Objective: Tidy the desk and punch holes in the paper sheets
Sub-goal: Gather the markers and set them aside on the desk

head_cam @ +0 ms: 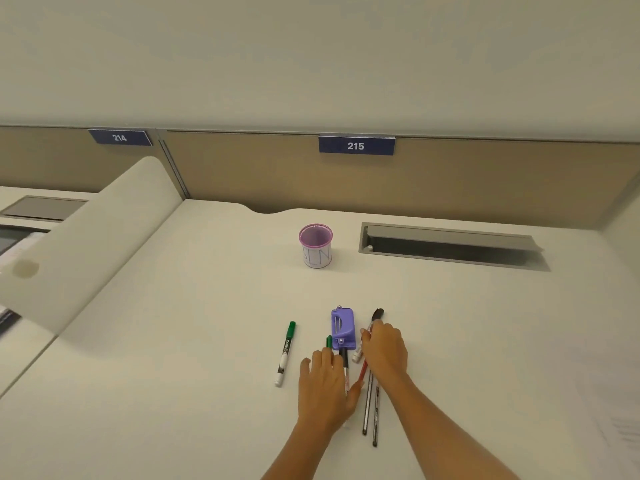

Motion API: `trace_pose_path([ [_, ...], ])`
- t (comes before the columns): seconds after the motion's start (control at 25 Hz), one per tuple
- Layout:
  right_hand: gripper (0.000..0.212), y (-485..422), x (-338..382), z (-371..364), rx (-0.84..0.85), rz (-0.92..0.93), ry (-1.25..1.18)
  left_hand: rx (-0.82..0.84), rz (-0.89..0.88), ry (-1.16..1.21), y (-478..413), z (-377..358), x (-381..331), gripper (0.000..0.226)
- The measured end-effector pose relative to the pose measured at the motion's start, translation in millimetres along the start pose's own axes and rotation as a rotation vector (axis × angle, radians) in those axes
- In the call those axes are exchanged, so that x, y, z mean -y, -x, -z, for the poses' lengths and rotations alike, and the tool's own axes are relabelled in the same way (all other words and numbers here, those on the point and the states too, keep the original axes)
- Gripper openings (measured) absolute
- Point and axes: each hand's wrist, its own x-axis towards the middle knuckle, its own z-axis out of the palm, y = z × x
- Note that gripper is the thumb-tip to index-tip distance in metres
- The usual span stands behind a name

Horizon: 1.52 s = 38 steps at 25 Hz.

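- resting flat on the smooth, matte cream desk (173,341), the left hand (325,386) has its fingers spread wide over a green-capped pen (329,341) and a thin black-and-clear pen (345,362), gripping neither as far as can be seen.
- the right hand (384,348) curls its fingers around a black-tipped pen (376,315); a red pen (362,370) shows just under it.
- between the hands lies the hole punch (343,329), a small rounded block of glossy purple plastic with metal rivets.
- two slim dark metal-looking rods or pens (370,410) lie side by side beside the right forearm.
- a white-barrelled marker with a green cap (285,353) lies apart on the left.
- farther back stands a cylindrical cup (315,245), purple mesh inside, white paper wrap outside.
- faint paper sheets (613,420) lie at the right edge.
- a grey cable tray with raised lid (450,245) is set into the desk; tan fabric partitions carry blue plates, 214 (120,137) and 215 (356,145).
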Motion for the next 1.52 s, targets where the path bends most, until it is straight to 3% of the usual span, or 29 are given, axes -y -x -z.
trace_pose_path([
  [0.12,0.033,-13,5,1,0.079,-0.096,0.031,0.158,0.009,-0.052,-8,7,-4,0.040],
  [0.4,0.030,-24,9,2,0.110,-0.203,-0.048,0.224,0.024,-0.046,-21,9,-11,0.021],
  [0.64,0.027,-30,12,3,0.124,-0.242,-0.061,0.037,0.151,0.169,-20,18,15,0.012],
  [0.84,0.019,-31,17,-2,0.169,-0.168,0.038,-0.045,0.418,0.332,-32,26,81,0.020],
  [1.12,0.027,-17,35,17,0.012,-0.219,-0.279,0.032,0.525,0.452,-42,19,114,0.022],
  [1.36,0.028,24,95,-21,0.389,-0.073,-0.257,0.070,0.562,0.452,-42,17,115,0.025],
  [1.52,0.014,27,108,-50,0.440,-0.059,-0.206,0.087,0.588,0.510,-40,14,118,0.023],
])
